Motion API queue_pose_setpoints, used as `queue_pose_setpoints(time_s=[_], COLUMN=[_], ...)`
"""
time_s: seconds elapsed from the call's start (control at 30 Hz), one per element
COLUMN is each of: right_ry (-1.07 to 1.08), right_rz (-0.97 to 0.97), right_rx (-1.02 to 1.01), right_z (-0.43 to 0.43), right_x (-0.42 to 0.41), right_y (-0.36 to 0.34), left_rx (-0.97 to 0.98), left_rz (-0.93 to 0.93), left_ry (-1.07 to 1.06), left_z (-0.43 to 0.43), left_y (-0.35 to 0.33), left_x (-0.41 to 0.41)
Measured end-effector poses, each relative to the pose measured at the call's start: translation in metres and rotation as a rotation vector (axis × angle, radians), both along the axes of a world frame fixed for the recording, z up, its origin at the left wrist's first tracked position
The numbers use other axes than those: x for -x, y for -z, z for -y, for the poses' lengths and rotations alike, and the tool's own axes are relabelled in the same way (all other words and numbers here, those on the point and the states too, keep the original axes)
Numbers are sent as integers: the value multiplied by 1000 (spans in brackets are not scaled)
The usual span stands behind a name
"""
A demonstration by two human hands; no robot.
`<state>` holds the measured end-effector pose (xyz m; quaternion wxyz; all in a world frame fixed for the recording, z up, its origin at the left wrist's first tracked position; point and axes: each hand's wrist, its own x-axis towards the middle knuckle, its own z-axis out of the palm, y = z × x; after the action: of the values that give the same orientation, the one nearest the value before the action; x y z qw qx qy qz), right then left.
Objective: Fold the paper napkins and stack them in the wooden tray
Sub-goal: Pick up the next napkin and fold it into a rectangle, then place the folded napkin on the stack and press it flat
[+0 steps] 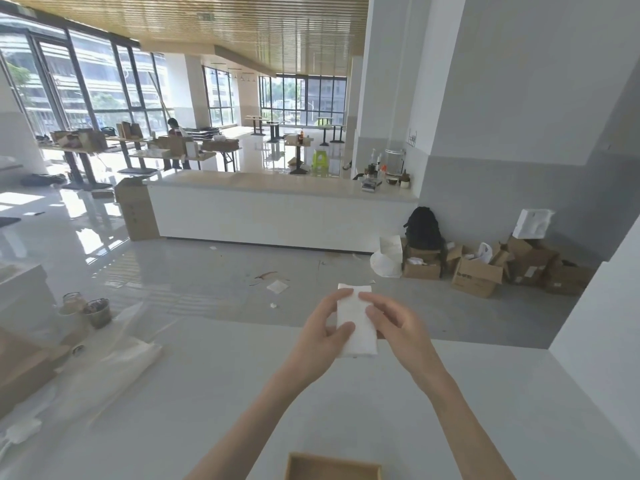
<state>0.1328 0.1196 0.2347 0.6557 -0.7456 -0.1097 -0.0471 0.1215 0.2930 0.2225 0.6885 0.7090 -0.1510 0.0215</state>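
1. A folded white paper napkin [356, 323] is held in the air above the white worktop [207, 393], roughly upright, with its long side running away from the person.
2. The grip of the left hand [322, 341] is closed on the napkin's left edge. The thumb is laid across the front face low down, and a fingertip is pressed near the upper left corner.
3. The grip of the right hand [398, 327] is closed on the napkin's right edge. Its curled fingers are laid over the front face, one of them near the top.
4. The wooden tray [332, 458] is seen on the worktop at the bottom edge of the view, nearer the person than the hands and well apart from the napkin. Most of its inside is cut off by the frame.
5. At the far left of the worktop, a glass jar [73, 302] and a metal cup [98, 311] are set just beside each other. A clear plastic bag [117, 362] and a cardboard box [24, 368] are seen near them.
6. A white sheet [277, 286] is seen lying flat on the floor [194, 271] beyond the worktop.
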Motion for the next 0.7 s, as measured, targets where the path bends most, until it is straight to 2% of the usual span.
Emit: queue_pose_setpoints(time_s=[0.13, 0.43, 0.57, 0.7], right_ry=[-85, -250, -219, -184], right_rz=[14, -41, -175, -348], right_rx=[80, 76, 72, 132], right_z=[0, -6, -9, -10], right_x=[0, 8, 18, 46], right_y=[1, 23, 71, 154], left_rx=[-5, -98, -163, -323], left_rz=[-27, -113, -218, -387], left_ry=[92, 253, 251, 194], left_z=[-11, -41, -44, -43], left_y=[-5, 9, 53, 133], left_x=[-2, -5, 4, 30])
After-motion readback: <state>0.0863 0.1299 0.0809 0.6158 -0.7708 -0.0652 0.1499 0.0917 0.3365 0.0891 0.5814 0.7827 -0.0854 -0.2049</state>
